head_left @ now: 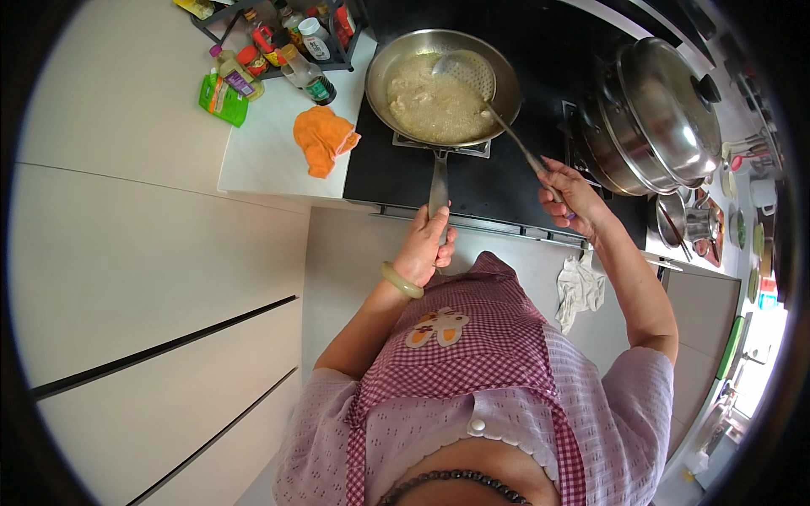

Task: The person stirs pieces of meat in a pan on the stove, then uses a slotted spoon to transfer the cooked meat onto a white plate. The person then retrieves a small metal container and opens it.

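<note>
A steel frying pan (381, 67) rests on the left burner of the black stove. Bubbly pale liquid (443, 114) fills its bottom, with light chunks of food (409, 99) toward the left side. My left hand (426, 246) is closed around the pan's handle (439, 181). My right hand (574, 198) grips the long handle of a skimmer (468, 74). The skimmer's round perforated head lies inside the pan at the far right, partly in the liquid.
A large lidded steamer pot (671, 118) occupies the right burner. Left of the stove are an orange cloth (322, 139), a dark sauce bottle (308, 78), a green pouch (223, 99) and a condiment rack (342, 61). Steel bowls (671, 221) stand at the right; a white cloth (580, 288) hangs below the counter.
</note>
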`<state>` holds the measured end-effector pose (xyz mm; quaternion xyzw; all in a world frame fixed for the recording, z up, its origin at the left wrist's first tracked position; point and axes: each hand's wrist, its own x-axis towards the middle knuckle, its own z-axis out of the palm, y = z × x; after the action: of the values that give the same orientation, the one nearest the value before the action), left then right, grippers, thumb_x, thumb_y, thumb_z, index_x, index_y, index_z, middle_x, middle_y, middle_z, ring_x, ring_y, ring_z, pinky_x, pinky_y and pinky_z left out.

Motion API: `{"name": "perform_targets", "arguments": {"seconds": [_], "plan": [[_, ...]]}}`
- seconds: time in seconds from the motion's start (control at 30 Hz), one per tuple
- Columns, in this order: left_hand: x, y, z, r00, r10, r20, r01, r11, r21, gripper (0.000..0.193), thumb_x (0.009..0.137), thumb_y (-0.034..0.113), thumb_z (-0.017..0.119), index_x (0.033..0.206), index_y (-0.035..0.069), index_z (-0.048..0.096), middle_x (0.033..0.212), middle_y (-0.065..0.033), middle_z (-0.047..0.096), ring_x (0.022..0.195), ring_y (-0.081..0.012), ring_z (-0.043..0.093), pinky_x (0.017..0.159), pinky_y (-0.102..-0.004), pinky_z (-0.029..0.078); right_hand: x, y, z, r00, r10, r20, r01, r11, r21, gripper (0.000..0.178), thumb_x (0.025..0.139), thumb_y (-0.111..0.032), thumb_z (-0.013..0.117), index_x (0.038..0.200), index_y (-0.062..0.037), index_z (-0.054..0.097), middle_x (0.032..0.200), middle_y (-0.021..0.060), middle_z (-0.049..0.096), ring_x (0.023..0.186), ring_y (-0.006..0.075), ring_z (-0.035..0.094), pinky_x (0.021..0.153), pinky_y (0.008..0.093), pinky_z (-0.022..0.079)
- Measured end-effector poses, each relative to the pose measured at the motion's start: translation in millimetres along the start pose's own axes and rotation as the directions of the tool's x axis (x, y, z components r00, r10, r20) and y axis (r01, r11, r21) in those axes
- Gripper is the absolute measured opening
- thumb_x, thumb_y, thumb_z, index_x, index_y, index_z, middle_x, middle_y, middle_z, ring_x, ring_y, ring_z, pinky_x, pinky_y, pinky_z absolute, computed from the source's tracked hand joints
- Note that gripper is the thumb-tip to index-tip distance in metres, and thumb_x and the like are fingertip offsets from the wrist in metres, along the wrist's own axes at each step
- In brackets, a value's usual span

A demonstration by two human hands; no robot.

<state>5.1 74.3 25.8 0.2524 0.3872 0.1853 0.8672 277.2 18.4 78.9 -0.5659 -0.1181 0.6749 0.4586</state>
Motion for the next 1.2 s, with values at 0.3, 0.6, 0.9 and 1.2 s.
{"name": "perform_targets", "arguments": {"seconds": [0.3, 0.6, 0.9, 1.2], "plan": [[-2, 4, 3, 1.0, 0.006, -0.01, -0.005, 0.998, 0.062, 0.019, 0.1, 0.033, 0.044, 0.105, 0.016, 0.039, 0.073, -0.0016, 0.047, 0.047, -0.0053, 0.038, 0.04, -0.0195, 0.027, 35, 23, 23, 0.868, 0.09, 0.488, -0.397, 0.716, 0.575, 0.028, 0.097, -0.02, 0.046, 0.121, -0.0044, 0.047, 0.069, -0.0016, 0.041, 0.043, -0.001, 0.033, 0.029, 0.0141, 0.022], [-5, 6, 4, 1.0, 0.015, -0.014, -0.013, 0.992, 0.129, 0.024, 0.1, 0.034, 0.043, 0.114, 0.014, 0.041, 0.074, -0.0019, 0.048, 0.048, -0.0067, 0.041, 0.041, -0.0213, 0.033, 20, 35, 1, 0.946, -0.054, 0.32, -0.12, 0.858, 0.499, 0.046, 0.093, -0.014, 0.056, 0.135, -0.0088, 0.04, 0.065, 0.0001, 0.038, 0.038, -0.0004, 0.029, 0.027, 0.0132, 0.022], [-4, 6, 5, 1.0, 0.0, -0.012, 0.001, 0.991, 0.132, 0.03, 0.1, 0.037, 0.043, 0.122, 0.016, 0.042, 0.074, -0.0016, 0.048, 0.049, -0.0068, 0.04, 0.042, -0.0215, 0.034, 5, 34, -7, 0.954, -0.171, 0.245, 0.103, 0.957, 0.271, 0.056, 0.09, -0.015, 0.059, 0.141, -0.0109, 0.035, 0.062, 0.0006, 0.041, 0.037, 0.0024, 0.03, 0.028, 0.014, 0.023], [-4, 3, 3, 0.999, 0.034, -0.016, -0.031, 0.991, 0.134, 0.029, 0.1, 0.035, 0.043, 0.119, 0.014, 0.042, 0.073, -0.0021, 0.049, 0.047, -0.0068, 0.041, 0.04, -0.0213, 0.033, -2, 30, 0, 0.968, -0.25, 0.029, 0.249, 0.936, -0.248, 0.063, 0.09, -0.006, 0.05, 0.147, -0.0099, 0.025, 0.06, 0.0019, 0.046, 0.035, 0.0073, 0.037, 0.033, 0.0216, 0.032]]}}
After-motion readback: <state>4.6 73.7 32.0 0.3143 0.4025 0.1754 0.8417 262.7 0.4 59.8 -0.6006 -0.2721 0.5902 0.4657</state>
